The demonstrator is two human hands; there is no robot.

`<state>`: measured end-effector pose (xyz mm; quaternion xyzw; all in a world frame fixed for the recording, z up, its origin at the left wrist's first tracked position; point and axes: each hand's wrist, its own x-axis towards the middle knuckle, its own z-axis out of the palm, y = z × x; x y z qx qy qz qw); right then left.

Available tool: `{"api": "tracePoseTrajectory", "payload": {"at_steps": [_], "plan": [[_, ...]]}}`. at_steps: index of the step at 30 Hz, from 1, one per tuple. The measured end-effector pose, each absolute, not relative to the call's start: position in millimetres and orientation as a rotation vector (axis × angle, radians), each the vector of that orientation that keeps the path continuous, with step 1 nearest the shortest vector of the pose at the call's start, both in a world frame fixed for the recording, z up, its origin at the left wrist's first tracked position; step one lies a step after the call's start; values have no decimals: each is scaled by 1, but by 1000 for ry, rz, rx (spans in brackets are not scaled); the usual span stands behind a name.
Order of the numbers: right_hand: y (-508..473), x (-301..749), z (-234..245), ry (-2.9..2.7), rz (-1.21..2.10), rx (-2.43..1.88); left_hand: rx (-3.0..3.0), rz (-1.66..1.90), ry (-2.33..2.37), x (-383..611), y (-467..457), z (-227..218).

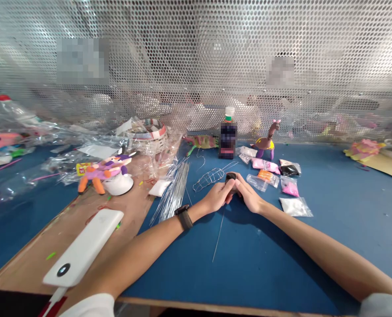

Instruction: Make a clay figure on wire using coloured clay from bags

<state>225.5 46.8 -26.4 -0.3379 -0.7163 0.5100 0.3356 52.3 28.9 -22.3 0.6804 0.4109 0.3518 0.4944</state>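
Note:
My left hand (217, 196) and my right hand (250, 194) meet over the blue mat, fingers closed around a dark brown lump (230, 176) that looks like modelling clay. Most of the lump is hidden by my thumbs and fingers. Just beyond my left hand lies a wire frame (209, 178) bent into a long cage shape. A single straight wire (218, 237) rests on the mat below my hands. Left of them is a bundle of loose metal wires (175, 193). Small clay packets, including an orange one (267, 177) and a pink one (290, 187), lie right of my right hand.
A dark bottle (228, 141) with a white cap stands behind my hands, beside a long-necked clay animal (265, 143). At left are a white power bank (83, 248), a purple and orange clay figure (106, 171) and crumpled plastic. A perforated metal screen (196, 53) closes off the back.

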Motion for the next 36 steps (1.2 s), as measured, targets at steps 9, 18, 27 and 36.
{"api": "tracePoseTrajectory", "payload": {"at_steps": [9,18,27,36], "plan": [[42,220,-26,-1988,865,-1124,1561,950,1139,54,36,-25],[52,224,-28,-1728,999,-1149,1597,903,1244,57,35,-25],[48,222,-26,-1739,1234,-1006,1809,815,1111,52,34,-21],[54,219,-26,-1543,1274,-1019,1724,858,1106,50,36,-24]]}}
